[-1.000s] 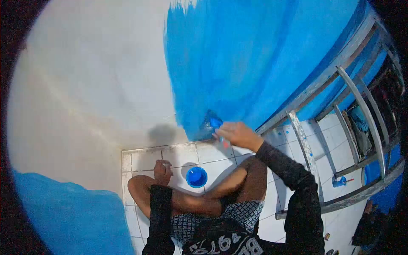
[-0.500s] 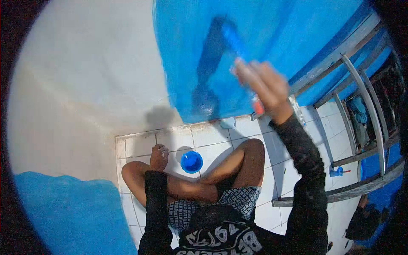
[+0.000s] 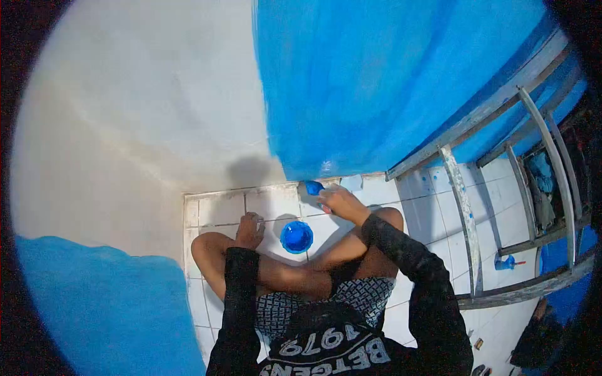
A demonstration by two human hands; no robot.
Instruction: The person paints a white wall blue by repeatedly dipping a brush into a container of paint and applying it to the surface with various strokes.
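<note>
Half a second ago the right hand [image 3: 338, 202] was raised high against the blue wall [image 3: 389, 81]; now it has dropped to the wall's foot, at the edge of the floor tiles [image 3: 216, 210]. The left hand [image 3: 249, 230] has barely shifted and rests on the person's bare leg, by the knee, fingers curled loosely, holding nothing I can see. Just right of it the paint cup [image 3: 296, 237] stands on the tiles. The right hand is closed around the brush [image 3: 313, 187], whose handle is hidden in the fist; only the blue tip shows, touching the wall's base. The sleeved right forearm crosses over the raised knee. The ladder [image 3: 467, 213] leans at right, its far end cut off.
</note>
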